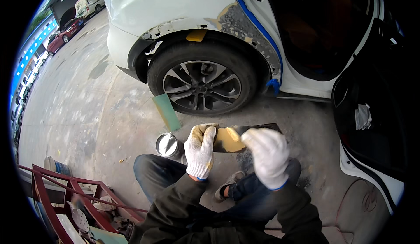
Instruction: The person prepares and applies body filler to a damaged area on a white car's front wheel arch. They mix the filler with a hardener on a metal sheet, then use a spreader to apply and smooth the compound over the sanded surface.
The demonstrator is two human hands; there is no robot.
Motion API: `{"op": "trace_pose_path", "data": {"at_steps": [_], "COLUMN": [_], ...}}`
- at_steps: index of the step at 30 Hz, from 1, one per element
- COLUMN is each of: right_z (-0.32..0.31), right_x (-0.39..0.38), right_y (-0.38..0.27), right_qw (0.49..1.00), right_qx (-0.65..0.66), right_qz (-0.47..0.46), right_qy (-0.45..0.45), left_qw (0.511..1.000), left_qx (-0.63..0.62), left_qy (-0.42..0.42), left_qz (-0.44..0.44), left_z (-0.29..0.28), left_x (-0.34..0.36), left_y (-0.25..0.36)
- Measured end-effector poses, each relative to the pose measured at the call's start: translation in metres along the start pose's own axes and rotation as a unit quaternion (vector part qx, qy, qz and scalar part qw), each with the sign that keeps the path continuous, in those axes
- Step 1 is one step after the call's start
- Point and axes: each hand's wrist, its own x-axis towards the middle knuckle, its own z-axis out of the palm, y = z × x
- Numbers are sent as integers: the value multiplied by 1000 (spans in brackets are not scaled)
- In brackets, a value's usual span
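My left hand, in a white knitted glove stained yellow, grips the left end of a dark flat board. Yellowish putty is spread over the board's left part, with a thicker lump on top. Over the board's right side, my gloved right hand is closed and smeared by motion. A dark putty spreader shows partly at its fingers, touching or close to the lump; the rest is hidden. In front stands a white car with a bare, sanded patch above its rear wheel.
An open tin stands by my left knee, and a green sheet leans near the tyre. At lower left is a red metal frame holding several items. An open car door takes up the right; a thin red hose lies below it.
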Motion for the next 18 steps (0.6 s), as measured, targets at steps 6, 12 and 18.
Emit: {"op": "trace_pose_path", "data": {"at_steps": [6, 12, 18], "right_z": [16, 19, 16], "right_x": [-34, -10, -26], "right_y": [-28, -22, -15], "right_qw": [989, 997, 996], "right_qx": [91, 80, 82], "right_qz": [-19, -5, -27], "right_qy": [-118, -14, -25], "left_qw": [999, 998, 996], "left_qx": [-17, -45, 0], "left_qy": [39, 33, 71], "left_qz": [12, 27, 50], "left_z": [3, 4, -1], "left_x": [2, -5, 5], "left_y": [-1, -10, -15]}}
